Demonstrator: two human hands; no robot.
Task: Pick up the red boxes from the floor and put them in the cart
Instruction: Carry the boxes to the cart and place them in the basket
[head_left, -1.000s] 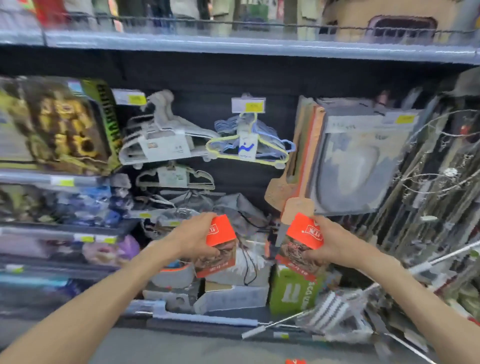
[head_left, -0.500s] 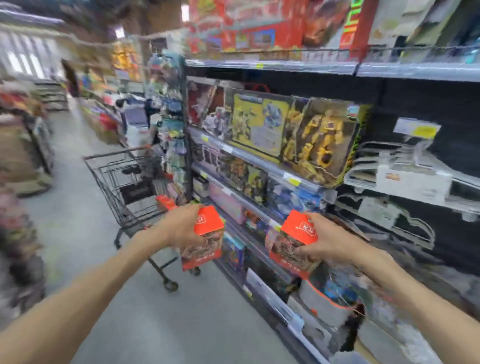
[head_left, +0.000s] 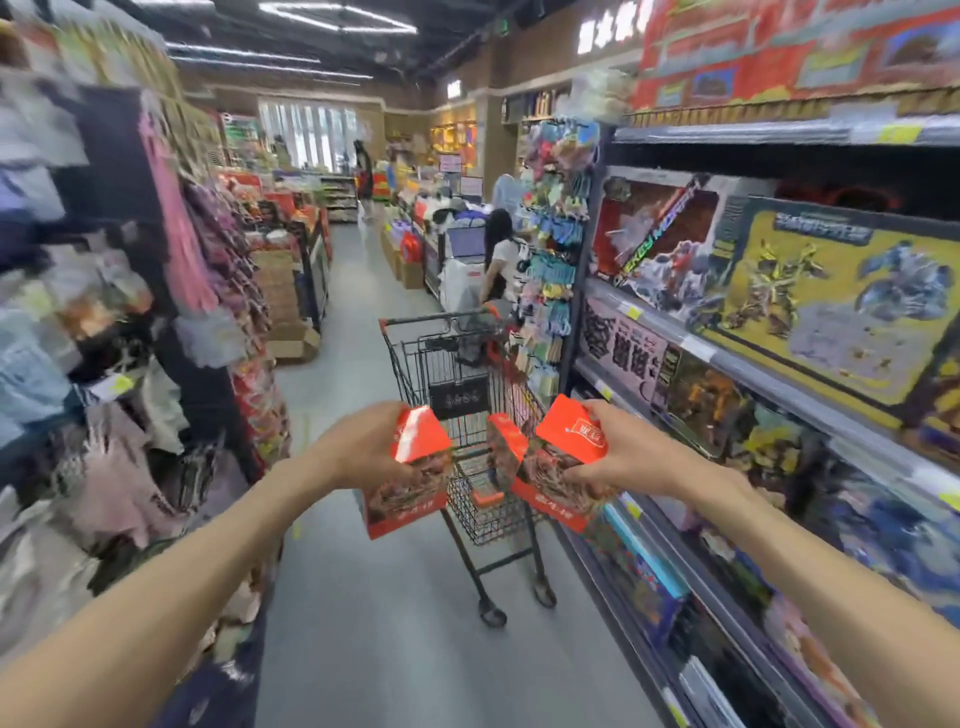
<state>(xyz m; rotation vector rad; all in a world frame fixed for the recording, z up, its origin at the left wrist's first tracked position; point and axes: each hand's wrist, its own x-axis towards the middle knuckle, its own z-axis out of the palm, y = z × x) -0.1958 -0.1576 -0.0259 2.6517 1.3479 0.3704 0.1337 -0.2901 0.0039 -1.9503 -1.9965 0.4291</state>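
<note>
Little legible. The red box in the right hand carries a small white logo of Chinese characters on its sloped top and more characters on its lower red band, too blurred to read; the red box in the left hand shows the same. A toy carton on the right shelf bears slanted green lettering, unreadable; yellow price tags on shelf edges illegible.
</note>
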